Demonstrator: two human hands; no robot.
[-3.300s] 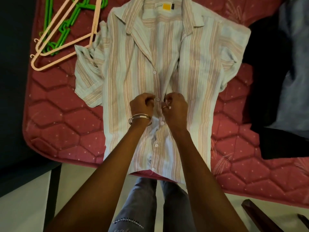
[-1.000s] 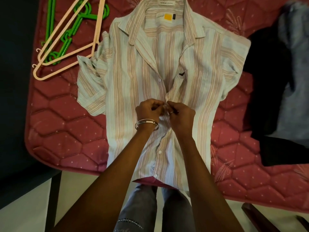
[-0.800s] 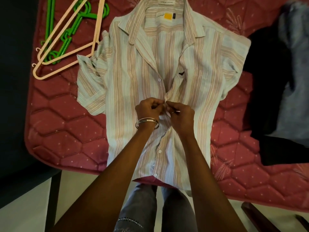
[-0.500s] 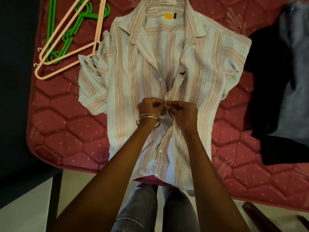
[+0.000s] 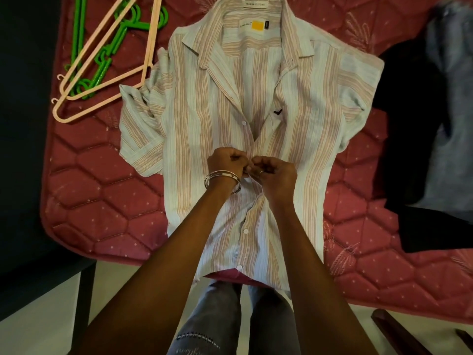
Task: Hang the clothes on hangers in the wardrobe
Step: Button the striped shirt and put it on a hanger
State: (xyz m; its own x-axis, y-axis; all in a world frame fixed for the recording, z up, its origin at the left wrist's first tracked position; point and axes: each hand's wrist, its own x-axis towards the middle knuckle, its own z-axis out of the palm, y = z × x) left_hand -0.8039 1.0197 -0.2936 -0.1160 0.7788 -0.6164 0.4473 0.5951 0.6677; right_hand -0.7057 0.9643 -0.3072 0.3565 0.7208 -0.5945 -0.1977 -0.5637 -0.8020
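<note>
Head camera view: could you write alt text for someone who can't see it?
Both hands, left hand and right hand, pinch the front placket of a striped shirt lying flat on a red quilted mattress, at a button midway down. Pink hangers and green hangers lie at upper left.

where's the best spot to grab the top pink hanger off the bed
Probably the long straight bar of the pink hanger, taken from above near its free lower corner. It lies flat on the quilt, stacked with another pink one over green hangers; the far corner touches the shirt sleeve, and the hooks are cut off at the frame's top.
</note>
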